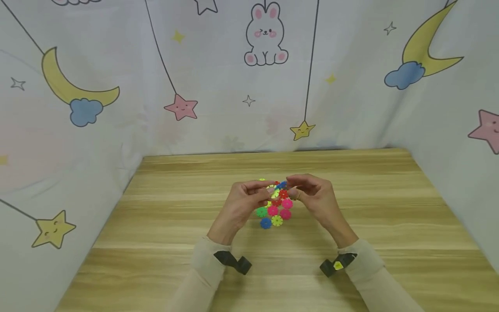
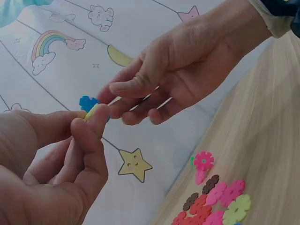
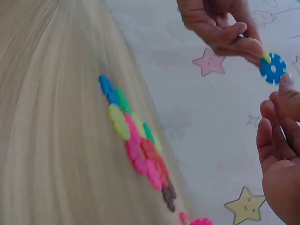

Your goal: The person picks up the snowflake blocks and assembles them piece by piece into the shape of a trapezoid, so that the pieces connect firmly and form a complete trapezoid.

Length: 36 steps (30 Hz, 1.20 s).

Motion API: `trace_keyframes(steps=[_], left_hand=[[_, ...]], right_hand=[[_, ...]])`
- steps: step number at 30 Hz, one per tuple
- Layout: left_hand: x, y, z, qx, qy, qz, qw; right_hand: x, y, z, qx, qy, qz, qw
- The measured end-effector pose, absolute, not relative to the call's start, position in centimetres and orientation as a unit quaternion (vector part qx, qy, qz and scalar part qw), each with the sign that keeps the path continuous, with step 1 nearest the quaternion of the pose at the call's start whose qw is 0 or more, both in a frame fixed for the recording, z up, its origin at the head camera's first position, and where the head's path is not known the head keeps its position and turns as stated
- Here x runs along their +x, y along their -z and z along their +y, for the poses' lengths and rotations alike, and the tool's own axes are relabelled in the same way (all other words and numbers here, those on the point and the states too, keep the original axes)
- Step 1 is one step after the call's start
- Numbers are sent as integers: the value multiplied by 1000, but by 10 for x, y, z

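Note:
My left hand (image 1: pixel 243 199) pinches a yellow notched disc (image 2: pixel 91 112) between thumb and fingers. A blue notched disc (image 3: pixel 273 68) is joined to it at an angle. Close on the right is my right hand (image 1: pixel 315 195), its thumb tip at the blue disc's edge in the right wrist view. Whether that thumb touches the disc I cannot tell. The other right fingers are loosely bent, with nothing held between them and the thumb. Both hands are above the table, over a group of loose notched discs (image 1: pixel 273 211) partly hidden from the head view.
The loose discs are pink, red, yellow, green, blue and dark brown, lying close together on the wood-grain table (image 1: pixel 156 234). A white cloth (image 1: pixel 218 65) printed with stars, moons and a rabbit hangs behind and at both sides.

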<state>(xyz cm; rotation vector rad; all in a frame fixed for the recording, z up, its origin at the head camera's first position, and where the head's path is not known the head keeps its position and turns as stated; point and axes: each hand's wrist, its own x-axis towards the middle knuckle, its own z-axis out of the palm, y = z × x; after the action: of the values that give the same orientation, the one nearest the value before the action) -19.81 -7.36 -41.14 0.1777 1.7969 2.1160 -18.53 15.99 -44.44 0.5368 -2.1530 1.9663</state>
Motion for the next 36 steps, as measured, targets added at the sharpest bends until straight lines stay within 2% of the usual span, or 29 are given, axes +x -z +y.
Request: trace_keyframes(steps=[8, 15, 22, 36], left_hand=[[-207, 409, -91, 34, -798, 588, 124], [-209, 409, -93, 24, -804, 582, 124], [-210, 411, -94, 34, -798, 588, 129], [-210, 414, -91, 26, -796, 589, 136]], right_hand=[[-203, 484, 173, 94, -587, -803, 39], [-210, 509, 179, 80, -484, -871, 34], [-213, 512, 176, 100, -441, -890, 60], [-216, 511, 169, 116, -446, -885, 61]])
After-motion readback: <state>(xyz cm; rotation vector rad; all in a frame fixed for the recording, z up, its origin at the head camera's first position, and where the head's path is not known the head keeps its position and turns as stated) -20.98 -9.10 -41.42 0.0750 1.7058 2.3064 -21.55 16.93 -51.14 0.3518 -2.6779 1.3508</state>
